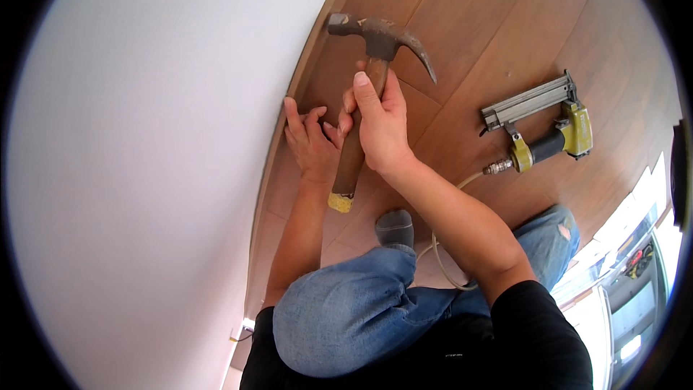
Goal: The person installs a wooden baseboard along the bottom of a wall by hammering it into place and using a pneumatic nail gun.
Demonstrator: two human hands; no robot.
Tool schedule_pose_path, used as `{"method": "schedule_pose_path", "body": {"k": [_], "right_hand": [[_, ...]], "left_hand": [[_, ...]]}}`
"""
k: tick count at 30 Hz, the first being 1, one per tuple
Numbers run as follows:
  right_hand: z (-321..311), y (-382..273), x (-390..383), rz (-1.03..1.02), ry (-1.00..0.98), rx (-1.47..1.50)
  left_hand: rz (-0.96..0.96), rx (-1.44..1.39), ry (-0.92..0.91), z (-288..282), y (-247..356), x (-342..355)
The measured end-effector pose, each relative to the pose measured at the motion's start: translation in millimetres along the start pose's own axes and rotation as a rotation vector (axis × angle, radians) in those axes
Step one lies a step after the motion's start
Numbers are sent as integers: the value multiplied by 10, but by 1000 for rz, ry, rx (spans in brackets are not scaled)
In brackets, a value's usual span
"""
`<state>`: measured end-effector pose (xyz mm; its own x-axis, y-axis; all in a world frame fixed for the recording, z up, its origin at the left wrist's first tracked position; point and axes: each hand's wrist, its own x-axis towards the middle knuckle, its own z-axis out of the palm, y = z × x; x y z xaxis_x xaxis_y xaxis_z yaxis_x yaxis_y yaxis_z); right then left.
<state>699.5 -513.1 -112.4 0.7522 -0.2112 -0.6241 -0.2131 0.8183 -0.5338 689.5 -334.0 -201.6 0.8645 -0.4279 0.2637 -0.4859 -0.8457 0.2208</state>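
in the head view, find the claw hammer (380, 49) above the brown wood floor (469, 22), near the white wall (159, 159). held in the right hand (382, 126), with fingers wrapped round the handle high up, close below the head, and with thumb laid along the wood. turned striking face toward the wall, overlapping the thin brown skirting strip (315, 32), with the claw curved away to the right. at the left hand (310, 144), see fingers spread and bent, not clenched, with a fingertip at the skirting strip.

expect top-heavy handling: weighty at the metal head, lighter along the wooden handle, stiff throughout, hardly fragile. judge the wood dry enough to grip, perhaps a little slick. take hold high, as here, for short controlled taps; lower, near the yellow end, for a fuller swing. treat the skirting strip as light, slim and probably easy to dent; best steadied by fingertips, clear of the striking face.

cannot tell whether touching or merely overlapping, between striking face and strip, nor whether pinching anything small with the left hand, partly hidden behind the handle. to the right, note the nail gun (546, 146) on the floor, and a pale hose (473, 178) lost from sight by the jeans (339, 310). at the far right edge, find only bright clutter, bent and cut off.
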Motion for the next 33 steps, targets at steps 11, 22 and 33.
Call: {"method": "schedule_pose_path", "body": {"k": [11,22,33], "right_hand": [[55,-35,12,-27,-14,3],[104,-41,108,-36,22,10],[66,-9,70,-28,35,-2]], "left_hand": [[-75,-41,-45,35,-50,-28],[15,23,34,12,-20,22],[-22,-34,-11,-27,14,36]]}}
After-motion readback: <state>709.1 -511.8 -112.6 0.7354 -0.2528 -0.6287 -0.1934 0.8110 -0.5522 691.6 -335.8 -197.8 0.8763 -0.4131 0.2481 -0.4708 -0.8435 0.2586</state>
